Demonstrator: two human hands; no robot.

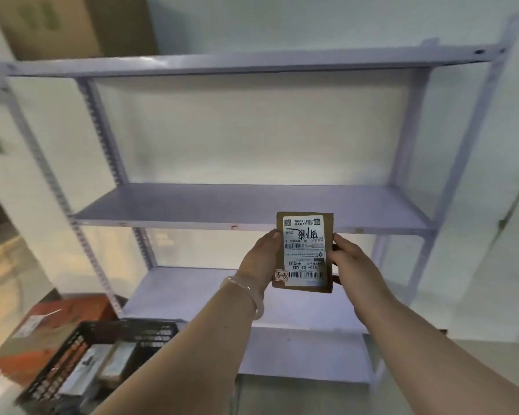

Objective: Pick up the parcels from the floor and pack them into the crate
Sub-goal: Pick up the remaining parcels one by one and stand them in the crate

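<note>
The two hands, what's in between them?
In the head view, a small brown parcel with a white label sits between the left hand and the right hand, which grip its two sides in front of the shelves.

Between the left hand (262, 259) and right hand (352, 259) is a matt brown cardboard parcel (327, 223) bearing a smooth white paper label (304, 250). Behind them stands a smooth painted-metal shelf rack (252, 205); below the left forearm, a black plastic lattice crate (126, 327).
</note>
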